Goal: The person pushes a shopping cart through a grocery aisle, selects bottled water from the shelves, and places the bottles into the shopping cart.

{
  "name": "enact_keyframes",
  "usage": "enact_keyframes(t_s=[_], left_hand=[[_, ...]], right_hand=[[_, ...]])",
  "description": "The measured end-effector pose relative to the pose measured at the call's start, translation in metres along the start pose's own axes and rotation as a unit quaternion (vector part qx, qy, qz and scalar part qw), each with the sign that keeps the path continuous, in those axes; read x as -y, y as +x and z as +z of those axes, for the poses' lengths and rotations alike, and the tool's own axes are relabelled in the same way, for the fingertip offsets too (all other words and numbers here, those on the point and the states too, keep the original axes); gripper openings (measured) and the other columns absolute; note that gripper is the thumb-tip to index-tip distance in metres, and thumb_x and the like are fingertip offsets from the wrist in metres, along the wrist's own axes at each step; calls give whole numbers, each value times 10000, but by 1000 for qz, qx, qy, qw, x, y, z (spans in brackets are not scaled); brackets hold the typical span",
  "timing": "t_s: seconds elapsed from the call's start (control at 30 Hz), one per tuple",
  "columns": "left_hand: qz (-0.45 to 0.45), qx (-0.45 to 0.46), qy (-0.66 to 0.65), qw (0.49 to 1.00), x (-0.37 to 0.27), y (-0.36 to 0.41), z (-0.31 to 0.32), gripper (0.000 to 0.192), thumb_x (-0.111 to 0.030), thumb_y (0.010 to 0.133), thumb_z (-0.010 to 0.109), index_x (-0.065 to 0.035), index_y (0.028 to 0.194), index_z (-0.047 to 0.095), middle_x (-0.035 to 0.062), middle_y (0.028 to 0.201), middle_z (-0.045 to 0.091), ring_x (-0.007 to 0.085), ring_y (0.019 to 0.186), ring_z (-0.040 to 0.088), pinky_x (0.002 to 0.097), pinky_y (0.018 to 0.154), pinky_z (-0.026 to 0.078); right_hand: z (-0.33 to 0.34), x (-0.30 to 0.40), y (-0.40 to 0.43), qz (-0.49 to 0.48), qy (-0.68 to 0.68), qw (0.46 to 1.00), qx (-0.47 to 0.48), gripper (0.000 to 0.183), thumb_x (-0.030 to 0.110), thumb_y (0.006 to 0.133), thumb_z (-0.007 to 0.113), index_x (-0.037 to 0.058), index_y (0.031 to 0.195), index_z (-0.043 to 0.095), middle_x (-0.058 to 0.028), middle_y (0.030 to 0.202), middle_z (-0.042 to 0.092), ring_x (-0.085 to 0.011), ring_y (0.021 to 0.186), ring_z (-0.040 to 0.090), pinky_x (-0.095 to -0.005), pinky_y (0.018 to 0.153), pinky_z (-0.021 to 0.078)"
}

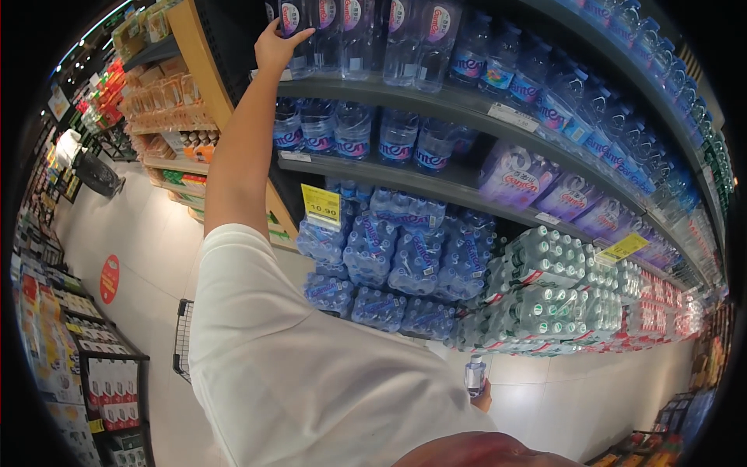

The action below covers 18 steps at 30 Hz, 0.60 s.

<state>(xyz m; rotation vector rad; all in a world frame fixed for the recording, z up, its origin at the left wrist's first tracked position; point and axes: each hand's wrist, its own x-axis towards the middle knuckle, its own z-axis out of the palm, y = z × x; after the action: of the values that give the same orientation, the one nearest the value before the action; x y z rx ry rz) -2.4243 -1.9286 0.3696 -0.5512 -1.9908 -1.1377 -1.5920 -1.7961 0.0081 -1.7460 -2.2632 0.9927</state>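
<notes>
My left hand (279,48) is raised at the upper left, its thumb and fingers around a clear plastic water bottle (299,58) with a purple and white label, which stands at the left end of an upper shelf. More tall bottles of the same kind (354,49) stand beside it. Low at my right side, my right hand (483,398) holds a clear square-shouldered plastic bottle (475,376) upright; part of that hand is hidden behind the bottle and my shirt.
Large water bottles (352,131) fill the shelf below. Shrink-wrapped bottle packs (417,257) are stacked on the floor. A wire shopping cart (183,338) stands at the left behind my sleeve. Farther left, a person (87,160) is in the aisle.
</notes>
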Motion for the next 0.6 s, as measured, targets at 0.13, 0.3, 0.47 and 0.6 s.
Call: enact_keyframes(t_s=[0.13, 0.3, 0.47, 0.6], left_hand=[[9, 57, -53, 997, 14, 5, 3, 783, -580, 633, 801, -3, 1136, 639, 129, 920, 689, 233, 833, 663, 337, 754, 519], [20, 58, -129, 990, 56, 8, 21, 817, -531, 689, 785, 30, 1236, 553, 193, 1093, 654, 295, 967, 645, 349, 858, 495], [81, -44, -81, 992, -13, -63, -14, 589, -256, 796, 735, 27, 1238, 467, 195, 1150, 574, 320, 1106, 533, 399, 942, 428], [3, 146, -247, 958, -98, -177, -79, 388, -97, 864, 656, -37, 1209, 488, 106, 1089, 585, 170, 944, 570, 310, 790, 489]], right_hand=[[12, 12, 7, -24, 5, 1000, 3, 785, 157, 604, 845, 74, 1297, 485, -200, 1110, 649, -380, 1038, 621, -434, 862, 489], [15, 56, 13, -48, 84, 995, 17, 809, 138, 589, 842, 47, 1304, 474, -199, 1096, 647, -344, 1000, 639, -409, 839, 494], [19, 64, 34, -86, 165, 981, 46, 780, 114, 599, 838, 19, 1285, 478, -164, 1059, 641, -250, 928, 638, -364, 784, 505], [32, 81, 72, -134, 287, 945, 82, 720, 52, 646, 818, -10, 1272, 467, -106, 963, 652, -175, 866, 620, -310, 752, 509]])
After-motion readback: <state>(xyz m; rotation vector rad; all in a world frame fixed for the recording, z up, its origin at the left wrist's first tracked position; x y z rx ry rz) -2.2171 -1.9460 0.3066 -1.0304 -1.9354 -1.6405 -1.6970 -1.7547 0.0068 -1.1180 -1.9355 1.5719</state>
